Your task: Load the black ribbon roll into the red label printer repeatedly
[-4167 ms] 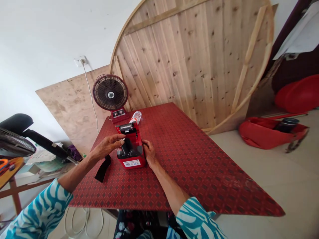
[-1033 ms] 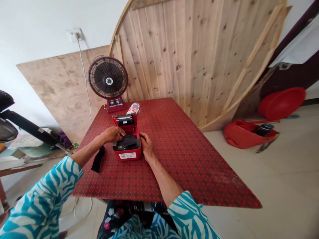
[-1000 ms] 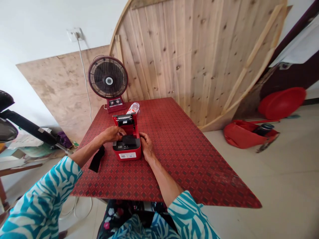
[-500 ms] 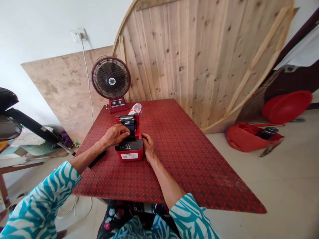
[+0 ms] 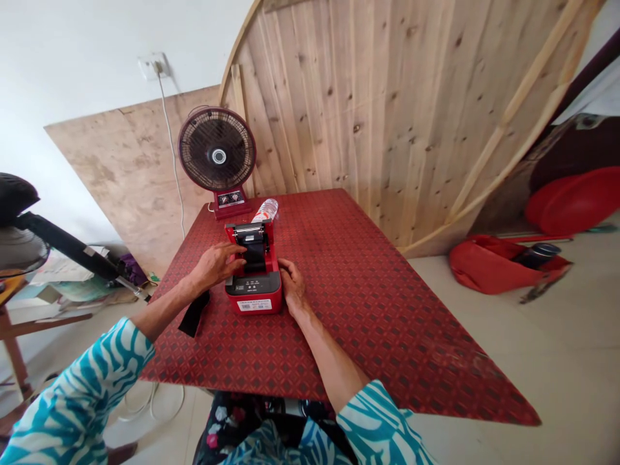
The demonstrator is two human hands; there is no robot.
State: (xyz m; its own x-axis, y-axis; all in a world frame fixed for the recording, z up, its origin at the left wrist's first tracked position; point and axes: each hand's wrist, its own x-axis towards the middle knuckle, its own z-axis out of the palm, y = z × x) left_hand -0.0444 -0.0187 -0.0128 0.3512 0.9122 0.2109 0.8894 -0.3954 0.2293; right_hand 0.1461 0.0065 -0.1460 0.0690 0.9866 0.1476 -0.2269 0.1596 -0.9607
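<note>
A red and black label printer stands on the red patterned table with its lid raised. A black ribbon runs down from the raised lid into the body. My left hand is at the ribbon's left edge, thumb and forefinger apart, their tips at or just beside it. My right hand is held against the printer's right side, fingers curled along its edge. A loose black strip lies on the table left of the printer, partly under my left wrist.
Behind the printer are a clear plastic bottle on its side and a dark red fan. A round wooden board leans on the wall. Right of the table, a red bag holding a dark cup sits on the floor.
The black ribbon, earlier bunched over the printer's front under my left hand, now hangs from the raised lid into the body. My left fingers have spread apart. My right hand has stayed at the printer's side.
</note>
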